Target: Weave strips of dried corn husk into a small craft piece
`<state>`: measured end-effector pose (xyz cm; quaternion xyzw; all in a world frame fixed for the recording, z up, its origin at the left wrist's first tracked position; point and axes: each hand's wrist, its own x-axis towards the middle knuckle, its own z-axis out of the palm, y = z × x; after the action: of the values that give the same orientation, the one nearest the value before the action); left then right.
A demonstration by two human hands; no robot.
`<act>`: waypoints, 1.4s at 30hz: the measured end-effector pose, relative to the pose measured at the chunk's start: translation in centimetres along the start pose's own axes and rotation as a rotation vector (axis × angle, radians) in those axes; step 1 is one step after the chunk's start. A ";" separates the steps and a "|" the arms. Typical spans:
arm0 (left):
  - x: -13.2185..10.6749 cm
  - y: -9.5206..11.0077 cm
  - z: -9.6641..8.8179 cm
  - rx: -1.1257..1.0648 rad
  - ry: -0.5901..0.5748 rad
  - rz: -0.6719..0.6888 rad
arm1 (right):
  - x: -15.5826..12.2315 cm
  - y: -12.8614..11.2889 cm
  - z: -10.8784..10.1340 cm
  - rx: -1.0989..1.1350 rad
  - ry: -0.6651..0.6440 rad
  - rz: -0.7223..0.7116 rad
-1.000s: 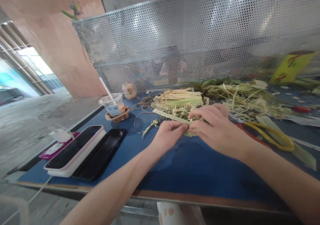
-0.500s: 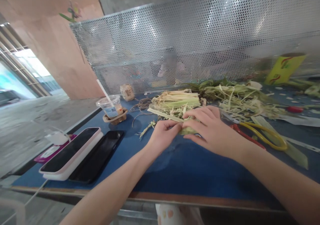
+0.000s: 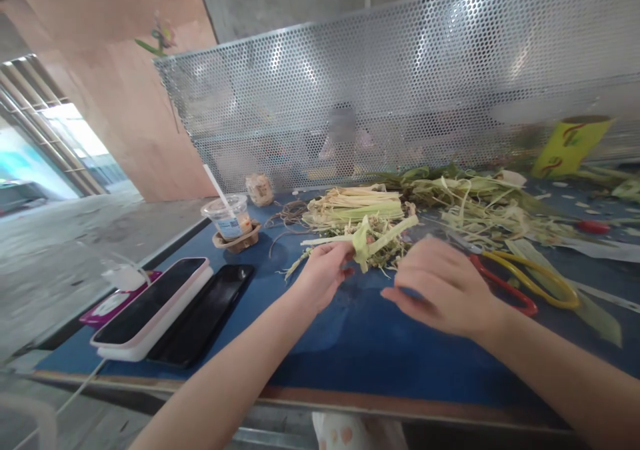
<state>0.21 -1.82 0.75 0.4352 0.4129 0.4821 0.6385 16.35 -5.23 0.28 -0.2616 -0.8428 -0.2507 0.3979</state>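
Between the fingertips of my left hand (image 3: 325, 270) is a folded pale green leaf strip (image 3: 361, 242), with one flat end pointing up and right and a thinner end to the left. My right hand (image 3: 440, 287) has drawn off to the right of it, slightly blurred. Its fingers curl down, the thumb stands apart, and nothing shows in it. Behind the strip lies a heap of small green sprigs (image 3: 387, 253). A bundle of pale leaf strips (image 3: 357, 203) rests just beyond. Scissors with red and yellow handles (image 3: 533, 277) lie right of my right hand.
To the left are a black phone (image 3: 203, 317), a pink-edged phone (image 3: 153, 303) and a plastic cup with a straw (image 3: 230, 217) in a cardboard holder. Brown twine (image 3: 287, 215), leaf scraps (image 3: 493, 203) and a yellow tube (image 3: 570, 145) lie farther back. A perforated metal screen (image 3: 380, 77) bounds the far side.
My right hand has let go of the leaf strip and moved right and slightly down. My left hand keeps its hold, and the folded strip now shows. The view has shifted slightly.
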 end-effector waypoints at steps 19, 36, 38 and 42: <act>0.5 0.9 -1.0 -0.009 0.115 0.257 | -0.3 0.1 1.8 0.629 -0.739 0.565; -0.7 0.2 -0.2 0.251 -0.178 0.286 | 0.2 2.6 1.0 1.258 -0.029 0.813; -1.0 0.2 0.0 0.291 -0.168 0.285 | 0.3 2.7 0.7 1.223 0.028 0.864; -1.4 0.2 0.4 0.336 -0.161 0.268 | 0.5 2.7 0.7 1.129 0.243 0.926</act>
<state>0.26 -3.24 1.20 0.6234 0.3738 0.4508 0.5181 17.46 -2.63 0.83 -0.3163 -0.5971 0.3872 0.6273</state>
